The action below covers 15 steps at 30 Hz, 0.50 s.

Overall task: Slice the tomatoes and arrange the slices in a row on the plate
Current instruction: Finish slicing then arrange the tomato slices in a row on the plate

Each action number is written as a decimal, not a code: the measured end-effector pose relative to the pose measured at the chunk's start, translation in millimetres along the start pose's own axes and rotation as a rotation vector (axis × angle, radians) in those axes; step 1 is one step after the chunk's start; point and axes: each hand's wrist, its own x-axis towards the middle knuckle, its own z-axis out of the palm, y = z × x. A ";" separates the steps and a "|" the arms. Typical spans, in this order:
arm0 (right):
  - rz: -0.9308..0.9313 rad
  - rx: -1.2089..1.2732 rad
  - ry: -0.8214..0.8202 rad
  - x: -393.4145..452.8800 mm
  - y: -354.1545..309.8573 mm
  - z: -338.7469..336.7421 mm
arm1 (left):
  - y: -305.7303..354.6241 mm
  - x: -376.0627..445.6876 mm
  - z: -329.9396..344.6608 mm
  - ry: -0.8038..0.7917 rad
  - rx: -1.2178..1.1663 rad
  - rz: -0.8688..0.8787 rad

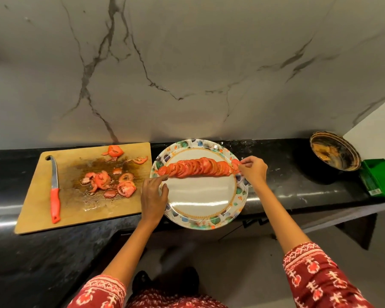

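A veined grey marble wall (pixel 187 63) fills the upper half of the frame, and below it a black bench (pixel 287 181) runs across the middle from left to right. On the bench at centre left lies a wooden cutting board (pixel 42 207), wet with juice, carrying loose tomato scraps and end pieces (pixel 107 181) in its middle and toward its upper edge. Just right of the board, at the centre of the frame, sits a round plate (pixel 200 196) with a patterned floral rim, its lower edge reaching past the front of the bench. A row of overlapping tomato slices (pixel 196 167) runs across the upper part of the plate from its left rim to its right rim. At centre right a dark, soiled pan (pixel 336 152) stands on the bench, with a green box (pixel 378 178) just beside it at the right edge. A knife (pixel 55 185) with a red handle lies on the left part of the board, blade pointing up the frame. The left hand (pixel 153 196) rests at the plate's left rim, fingers stretched out toward the left end of the row, holding nothing. The right hand (pixel 252 170) is at the plate's right rim, its fingertips pinching the last slice at the right end of the row. Red patterned sleeves (pixel 316 276) show at the bottom
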 end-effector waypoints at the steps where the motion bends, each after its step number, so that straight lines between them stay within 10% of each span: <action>1: -0.010 -0.019 -0.003 1.2 1.2 0.7 | 0.6 -0.8 0.9 0.008 0.005 -0.006; 15: -0.091 -0.120 -0.018 6.9 9.2 6.0 | 9.4 -3.6 9.6 0.029 0.001 -0.049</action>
